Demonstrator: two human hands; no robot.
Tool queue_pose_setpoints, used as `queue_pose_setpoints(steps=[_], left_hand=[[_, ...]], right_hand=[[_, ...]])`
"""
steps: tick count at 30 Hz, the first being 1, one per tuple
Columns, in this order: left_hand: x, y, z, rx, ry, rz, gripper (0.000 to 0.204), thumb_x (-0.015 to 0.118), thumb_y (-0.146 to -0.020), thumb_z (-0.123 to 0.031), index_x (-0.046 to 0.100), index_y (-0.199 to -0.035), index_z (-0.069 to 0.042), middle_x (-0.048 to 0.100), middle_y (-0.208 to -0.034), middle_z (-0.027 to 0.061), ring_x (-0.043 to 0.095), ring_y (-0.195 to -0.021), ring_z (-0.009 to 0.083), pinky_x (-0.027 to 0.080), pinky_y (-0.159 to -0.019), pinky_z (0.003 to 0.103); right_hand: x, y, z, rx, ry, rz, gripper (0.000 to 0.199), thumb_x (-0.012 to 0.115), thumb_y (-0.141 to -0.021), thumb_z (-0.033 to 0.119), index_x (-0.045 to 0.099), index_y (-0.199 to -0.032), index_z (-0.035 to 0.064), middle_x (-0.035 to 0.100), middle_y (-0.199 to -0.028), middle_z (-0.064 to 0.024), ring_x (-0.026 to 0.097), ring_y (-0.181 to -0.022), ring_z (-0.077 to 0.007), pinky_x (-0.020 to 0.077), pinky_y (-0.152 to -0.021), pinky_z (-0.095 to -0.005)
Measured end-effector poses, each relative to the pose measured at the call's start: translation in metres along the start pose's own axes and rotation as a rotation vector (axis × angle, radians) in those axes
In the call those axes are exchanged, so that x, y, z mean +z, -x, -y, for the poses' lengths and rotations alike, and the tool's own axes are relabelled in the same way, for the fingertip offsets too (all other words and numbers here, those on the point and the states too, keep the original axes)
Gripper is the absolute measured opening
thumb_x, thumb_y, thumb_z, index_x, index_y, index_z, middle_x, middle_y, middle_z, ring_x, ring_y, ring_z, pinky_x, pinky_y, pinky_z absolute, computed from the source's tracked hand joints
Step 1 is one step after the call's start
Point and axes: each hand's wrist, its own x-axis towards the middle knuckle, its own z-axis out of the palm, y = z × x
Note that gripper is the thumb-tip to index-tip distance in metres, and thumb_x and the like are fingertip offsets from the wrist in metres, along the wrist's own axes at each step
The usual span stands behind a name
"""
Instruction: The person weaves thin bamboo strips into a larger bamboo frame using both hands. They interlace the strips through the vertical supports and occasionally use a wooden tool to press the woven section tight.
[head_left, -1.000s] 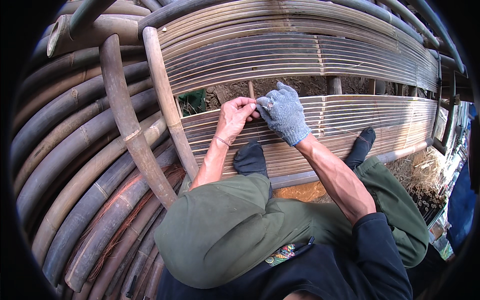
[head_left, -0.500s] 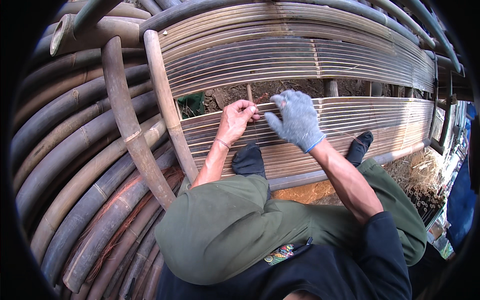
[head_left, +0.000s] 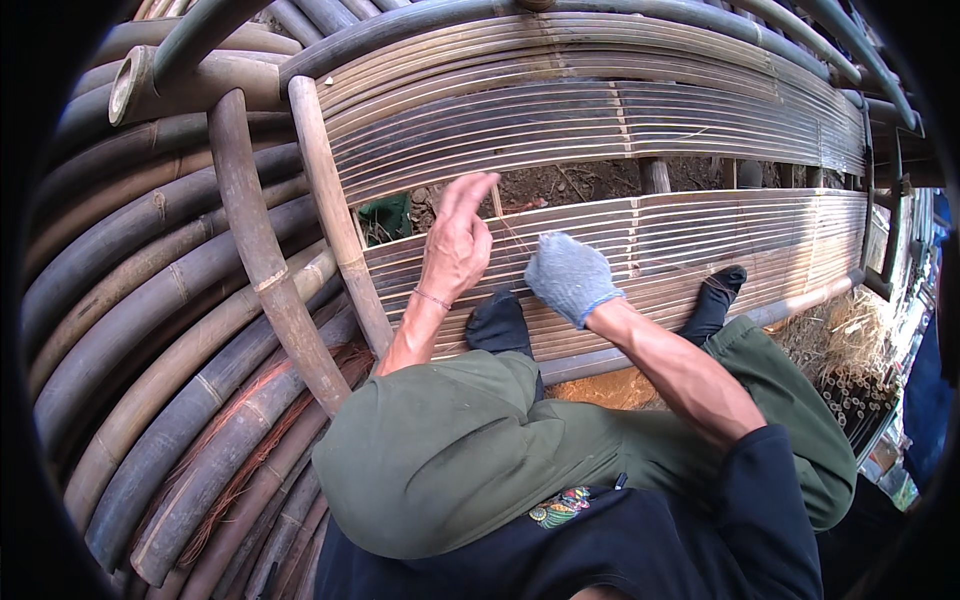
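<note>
My bare left hand [head_left: 456, 240] is raised over the left end of the nearer panel of bamboo slats [head_left: 720, 230]. Its fingers are stretched out together and hold nothing I can see. To its right, low over the same slats, my right hand [head_left: 570, 278] wears a grey knitted glove and is closed in a fist. A thin brown cord [head_left: 514, 236] runs from the glove up toward a narrow upright stick [head_left: 496, 200] at the panel's far edge. What lies inside the fist is hidden.
A second slat panel [head_left: 480, 120] lies beyond a gap showing soil. Thick bamboo poles [head_left: 170, 300] are stacked at the left, with reddish fibres [head_left: 215, 500] among them. My dark-socked feet [head_left: 500, 325] rest on the nearer slats. Straw [head_left: 850, 330] lies at the right.
My left hand has gone from a pinch to stretched fingers, moving slightly left. The gloved right hand has come down and closed from spread fingers to a fist, drawing the cord toward me.
</note>
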Motion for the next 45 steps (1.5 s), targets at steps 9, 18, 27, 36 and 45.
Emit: queue_pose_setpoints(steps=[9, 18, 27, 36, 45], left_hand=[[0.034, 0.047, -0.033, 0.508, -0.023, 0.465, 0.011, 0.068, -0.088, -0.015, 0.064, -0.093, -0.007, 0.055, -0.081, 0.005, 0.056, -0.078, 0.0226, 0.051, -0.069, 0.036], [0.02, 0.046, -0.066, 0.6, 0.336, 0.566, 0.015, 0.069, -0.083, -0.003, 0.067, -0.098, -0.005, 0.059, -0.084, 0.0084, 0.061, -0.076, 0.0276, 0.051, -0.065, 0.039], [-0.013, 0.012, -0.037, 0.225, -0.257, -0.05, 0.053, 0.063, -0.074, 0.0, 0.056, -0.127, -0.001, 0.056, -0.121, 0.0186, 0.055, -0.112, 0.0347, 0.047, -0.098, 0.043], [0.026, -0.003, 0.015, 0.478, -0.244, 0.059, 0.006, 0.071, -0.082, -0.012, 0.068, -0.088, -0.011, 0.065, -0.087, 0.0037, 0.063, -0.089, 0.0234, 0.052, -0.081, 0.039], [0.048, 0.033, -0.077, 0.464, 0.491, 0.7, 0.015, 0.068, -0.092, -0.019, 0.071, -0.096, -0.005, 0.061, -0.084, 0.0096, 0.064, -0.08, 0.0287, 0.05, -0.067, 0.04]], right_hand=[[-0.095, 0.022, -0.068, 0.253, -0.482, 0.916, 0.049, 0.053, -0.098, 0.046, 0.064, -0.113, 0.0018, 0.069, -0.095, -0.0128, 0.068, -0.071, -0.0193, 0.0579, -0.067, -0.035], [-0.006, -0.029, 0.017, 0.074, -0.091, 0.172, 0.05, 0.065, -0.086, 0.05, 0.073, -0.097, 0.002, 0.07, -0.1, -0.0209, 0.07, -0.087, -0.0351, 0.0558, -0.075, -0.0464], [0.014, -0.025, 0.005, -0.029, -0.074, -0.226, 0.026, 0.058, -0.09, 0.025, 0.067, -0.082, 0.0025, 0.065, -0.076, -0.0184, 0.066, -0.076, -0.0377, 0.0538, -0.066, -0.0479], [-0.056, 0.005, -0.033, 0.047, -0.56, 0.085, 0.031, 0.064, -0.095, 0.029, 0.06, -0.088, -0.0003, 0.06, -0.069, -0.0065, 0.058, -0.066, -0.016, 0.0509, -0.064, -0.0363], [-0.056, -0.029, -0.001, 0.391, -0.829, 0.46, 0.069, 0.052, -0.094, 0.063, 0.066, -0.101, -0.0041, 0.071, -0.077, -0.0123, 0.064, -0.056, -0.0182, 0.0505, -0.049, -0.0297]])
